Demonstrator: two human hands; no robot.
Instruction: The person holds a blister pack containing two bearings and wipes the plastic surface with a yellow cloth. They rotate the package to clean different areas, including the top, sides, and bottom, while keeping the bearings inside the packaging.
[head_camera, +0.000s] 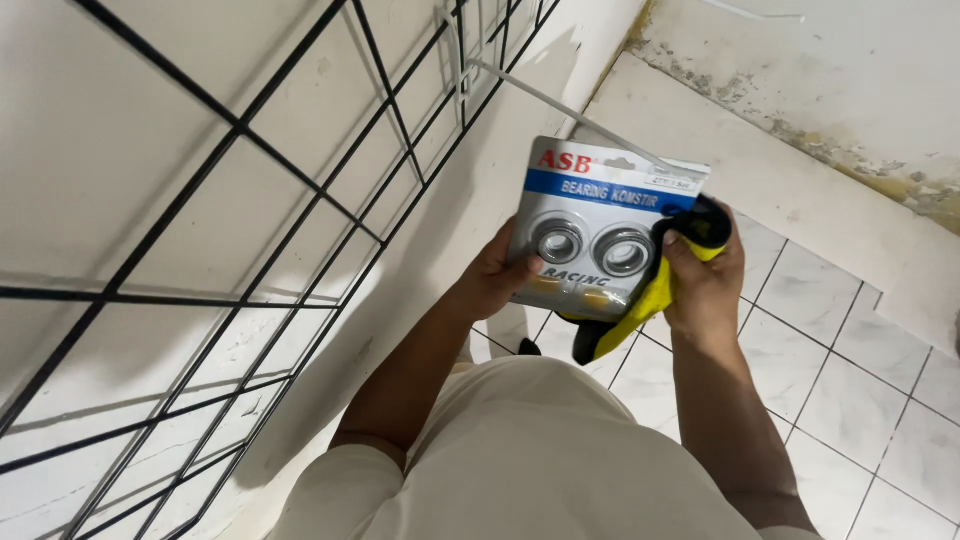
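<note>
I hold a flat blister pack with a white and blue card and two round metal bearings under clear plastic. My left hand grips its left edge, thumb on the front. My right hand presses a yellow and black cloth against the pack's right side. The cloth hangs down below the pack.
A black wire grid panel stands against the white wall on my left, with a white hook rod jutting from it just above the pack. White floor tiles lie below, and a stained white wall base runs behind.
</note>
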